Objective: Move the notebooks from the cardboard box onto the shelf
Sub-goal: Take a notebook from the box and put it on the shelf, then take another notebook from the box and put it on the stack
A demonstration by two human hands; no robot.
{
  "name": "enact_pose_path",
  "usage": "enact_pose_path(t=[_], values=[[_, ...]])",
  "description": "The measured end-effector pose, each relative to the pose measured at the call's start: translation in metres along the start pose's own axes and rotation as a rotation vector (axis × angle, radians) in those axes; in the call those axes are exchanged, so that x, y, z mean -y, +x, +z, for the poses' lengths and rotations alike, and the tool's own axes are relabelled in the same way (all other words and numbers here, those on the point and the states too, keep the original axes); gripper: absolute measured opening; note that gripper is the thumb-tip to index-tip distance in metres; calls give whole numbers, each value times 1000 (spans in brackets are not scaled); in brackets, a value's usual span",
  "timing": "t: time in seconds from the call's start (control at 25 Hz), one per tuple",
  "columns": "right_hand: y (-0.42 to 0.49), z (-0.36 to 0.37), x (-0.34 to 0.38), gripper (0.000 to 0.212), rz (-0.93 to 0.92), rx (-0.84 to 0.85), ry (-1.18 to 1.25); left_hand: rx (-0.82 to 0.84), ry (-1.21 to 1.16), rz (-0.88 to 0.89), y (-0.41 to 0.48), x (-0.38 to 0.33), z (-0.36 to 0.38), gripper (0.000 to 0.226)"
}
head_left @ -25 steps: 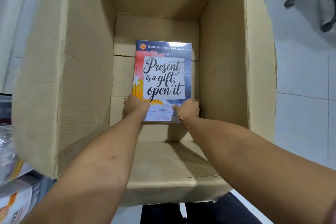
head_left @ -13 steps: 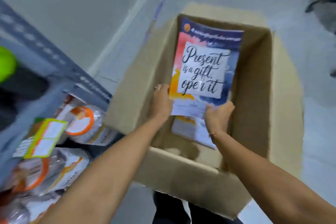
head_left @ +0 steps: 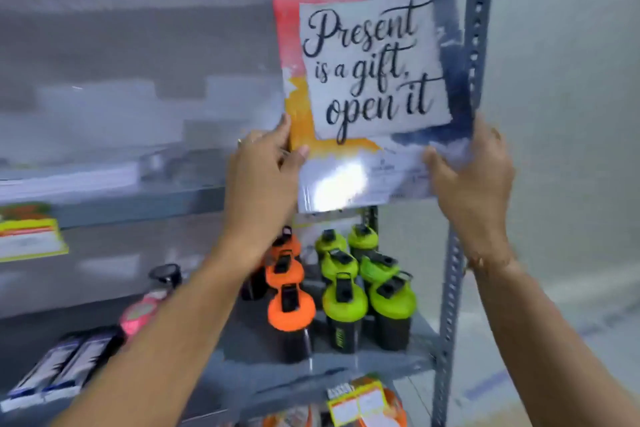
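Observation:
A stack of notebooks point(head_left: 370, 80), its top cover reading "Present is a gift, open it", is held upright in the air in front of the grey metal shelf point(head_left: 138, 204). My left hand point(head_left: 266, 177) grips its lower left corner and my right hand point(head_left: 474, 180) grips its lower right corner. The notebooks hang at the height of the upper shelf level, near the right upright post point(head_left: 479, 10). The cardboard box is out of view.
On the level below stand orange-lidded bottles point(head_left: 289, 305) and green-lidded bottles point(head_left: 367, 288). A pink-lidded bottle point(head_left: 145, 312) and flat packs point(head_left: 65, 367) lie further left. Yellow price tags point(head_left: 31, 239) hang on shelf edges. A white wall point(head_left: 561, 114) is right of the post.
Both hands have lifted the notebooks out of the cardboard box and up in front of the shelf. The view has swung from the box on the floor to the shelf.

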State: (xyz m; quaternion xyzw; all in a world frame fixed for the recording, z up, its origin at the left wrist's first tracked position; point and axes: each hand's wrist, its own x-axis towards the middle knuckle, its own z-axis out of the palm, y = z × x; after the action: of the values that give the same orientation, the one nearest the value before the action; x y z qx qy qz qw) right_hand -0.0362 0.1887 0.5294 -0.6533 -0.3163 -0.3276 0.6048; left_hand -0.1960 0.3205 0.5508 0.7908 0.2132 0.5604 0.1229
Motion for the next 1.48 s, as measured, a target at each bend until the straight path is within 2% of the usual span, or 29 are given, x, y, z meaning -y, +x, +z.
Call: enact_pose_path(t=[0.04,0.12,0.16,0.2,0.24,0.36,0.44,0.52,0.6,0.64,0.68,0.72,0.76,0.88,0.96,1.04,1.12,1.16,1.2,1.32,1.4,1.48], values=[[23,17,13,47,-11,85,-13,44,60,-54,24,8,-9,12],[60,54,32,24,4,247,-76,122,178,-185,66,26,-12,37],[73,73,37,14,20,321,-127,162,214,-251,81,39,-8,39],[80,91,37,11,41,397,-191,215,269,-306,94,52,-1,31],[84,106,34,13,59,480,-274,290,335,-344,100,63,7,20],[80,130,13,23,92,724,-551,536,514,-382,102,86,21,38],[79,129,7,23,116,748,-627,538,728,-276,103,81,27,44],[71,115,6,27,9,611,-538,401,814,-137,96,54,34,40],[43,77,-17,30,-183,264,-258,244,680,103,67,13,67,32],[21,51,-40,27,-275,56,-140,162,570,293,40,-6,91,25],[-9,19,-74,22,-302,-119,-133,141,453,494,6,-26,122,17],[-43,-15,-117,18,-248,-218,-235,241,329,635,-33,-46,154,10],[-83,-51,-164,18,-135,-236,-404,483,195,685,-78,-64,187,9],[-227,-152,-291,29,438,52,-819,1396,-46,496,-226,-103,276,18],[-324,-207,-347,33,867,122,-940,1795,-181,371,-333,-115,330,25],[-404,-245,-366,39,1338,65,-1017,2044,-71,289,-437,-101,369,33],[-452,-269,-363,61,1847,-87,-983,2131,145,225,-523,-71,386,45],[-468,-277,-362,67,1987,-142,-954,2142,208,191,-557,-56,387,50],[-480,-281,-361,69,2042,-171,-919,2128,247,153,-581,-44,385,52],[-505,-286,-362,61,1974,-218,-825,1945,336,62,-605,-36,383,41],[-508,-287,-364,56,1970,-292,-845,1829,368,-10,-604,-40,389,38],[-504,-286,-364,51,1976,-364,-865,1793,368,-67,-600,-42,392,38]])
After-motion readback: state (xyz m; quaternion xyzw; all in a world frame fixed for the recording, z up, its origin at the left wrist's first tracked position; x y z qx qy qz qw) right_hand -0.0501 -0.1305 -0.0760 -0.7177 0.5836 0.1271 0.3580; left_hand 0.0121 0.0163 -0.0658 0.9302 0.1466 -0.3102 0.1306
